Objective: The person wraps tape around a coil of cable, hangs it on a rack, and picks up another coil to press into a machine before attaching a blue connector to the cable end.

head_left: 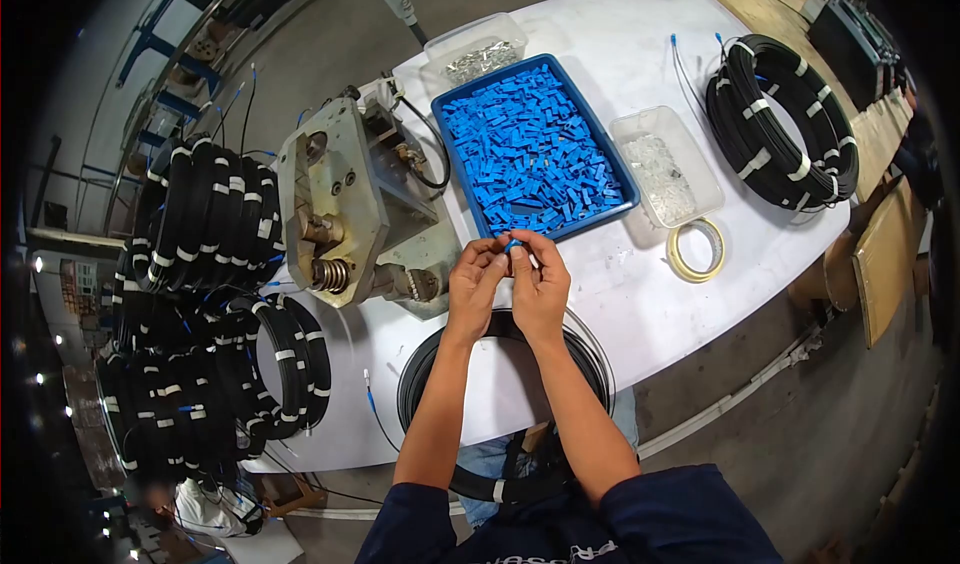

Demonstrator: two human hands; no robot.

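Observation:
Just in front of the blue tray, my left hand (476,289) and my right hand (542,292) meet fingertip to fingertip. Both are closed in a pinch on a small blue plastic connector piece (513,245), mostly covered by the fingers. The blue tray (617,176) beyond them holds a heap of similar small blue plastic pieces (535,144). Under my forearms lies a coil of black cable (415,374), partly on the table's front edge. A thin cable end with a blue tip (370,396) sticks out to its left.
Left of my hands stands a metal bench press (365,199). Stacked black cable coils (210,214) crowd the far left. Clear bins (690,154) of small parts, a tape roll (696,250) and another cable coil (785,124) sit on the white table (640,334).

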